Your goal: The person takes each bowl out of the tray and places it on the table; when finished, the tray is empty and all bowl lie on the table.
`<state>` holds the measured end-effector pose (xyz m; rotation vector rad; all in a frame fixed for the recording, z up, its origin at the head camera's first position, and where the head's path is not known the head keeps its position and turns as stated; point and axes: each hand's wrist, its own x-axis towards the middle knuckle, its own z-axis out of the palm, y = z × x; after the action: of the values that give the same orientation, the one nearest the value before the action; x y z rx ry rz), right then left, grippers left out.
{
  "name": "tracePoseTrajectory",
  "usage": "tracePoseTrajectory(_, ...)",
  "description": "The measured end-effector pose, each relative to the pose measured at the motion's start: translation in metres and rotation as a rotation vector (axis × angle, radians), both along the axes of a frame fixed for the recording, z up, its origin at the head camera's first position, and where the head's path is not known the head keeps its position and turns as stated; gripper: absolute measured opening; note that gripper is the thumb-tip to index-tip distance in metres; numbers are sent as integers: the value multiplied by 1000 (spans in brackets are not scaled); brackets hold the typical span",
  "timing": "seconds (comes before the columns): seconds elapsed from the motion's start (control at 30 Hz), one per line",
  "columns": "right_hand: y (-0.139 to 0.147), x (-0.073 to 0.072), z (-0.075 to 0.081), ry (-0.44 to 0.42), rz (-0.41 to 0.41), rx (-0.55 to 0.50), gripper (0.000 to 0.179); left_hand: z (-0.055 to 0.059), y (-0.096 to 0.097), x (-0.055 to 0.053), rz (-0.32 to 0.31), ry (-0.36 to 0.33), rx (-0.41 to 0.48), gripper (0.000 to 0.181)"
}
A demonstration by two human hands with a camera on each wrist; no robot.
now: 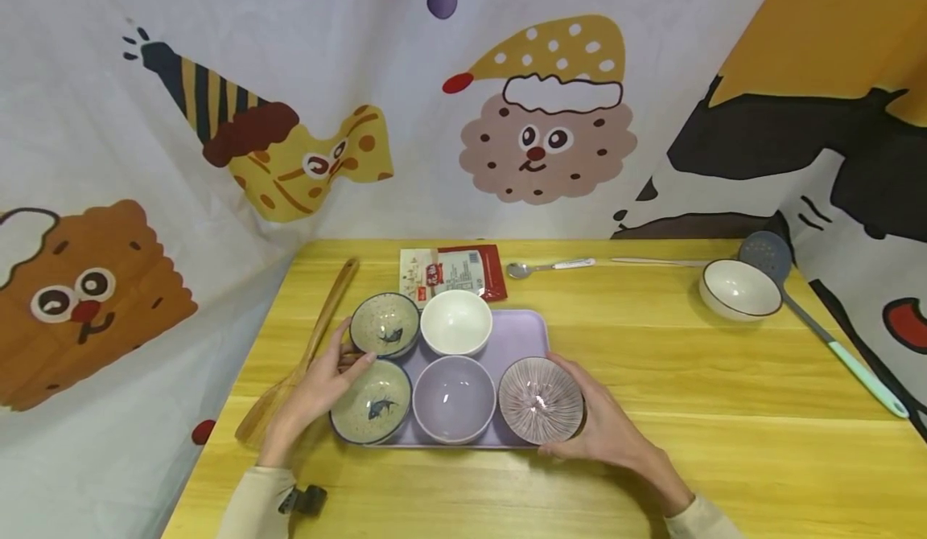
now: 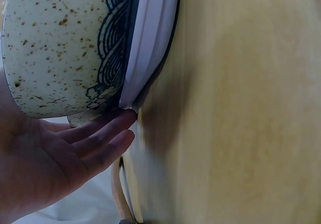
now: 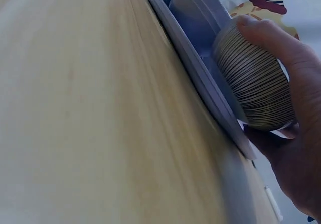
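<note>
My right hand (image 1: 604, 422) grips a striped bowl (image 1: 540, 401) at the right end of the lilac tray (image 1: 523, 331); in the right wrist view, the thumb lies along its ribbed side. On the tray's left side, my left hand (image 1: 326, 382) reaches between two speckled fish bowls, the rear one (image 1: 384, 322) and the front one (image 1: 371, 404). Its fingers (image 2: 108, 136) look nearly straight and touch the tray's edge in the left wrist view; the thumb lies by the bowl rims. A lilac bowl (image 1: 455, 401) and a white bowl (image 1: 456, 322) stand in the middle.
Left of the tray lies a wooden spatula (image 1: 319, 326). Behind it are a red-and-white packet (image 1: 463, 269) and a spoon (image 1: 543, 266). At the right, a dark-rimmed bowl (image 1: 739, 291) stands beside a skimmer (image 1: 811, 322), with a thin stick (image 1: 655, 261) nearby. A printed cloth hangs behind.
</note>
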<state>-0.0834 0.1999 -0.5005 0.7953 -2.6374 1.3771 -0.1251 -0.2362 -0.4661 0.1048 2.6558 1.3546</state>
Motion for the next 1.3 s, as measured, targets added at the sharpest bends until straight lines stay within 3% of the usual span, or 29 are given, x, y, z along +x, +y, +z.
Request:
tracePoseTrajectory(0.2,5,1,1,32,-51,-50,125,-3,0,-1,7,2,-12,85)
tracePoseTrajectory(0.53,26,0,10,127,-263,-83,127,-5,-1,1,5,-6,-9,87)
tracePoseTrajectory(0.83,64,-1,14,190,-435,-133,123,-4,0,0,10,-10,-4,88)
tracePoseTrajectory(1.3,123,3,20,205,-691,-192,114,-7,0,0,5,-10,4,86)
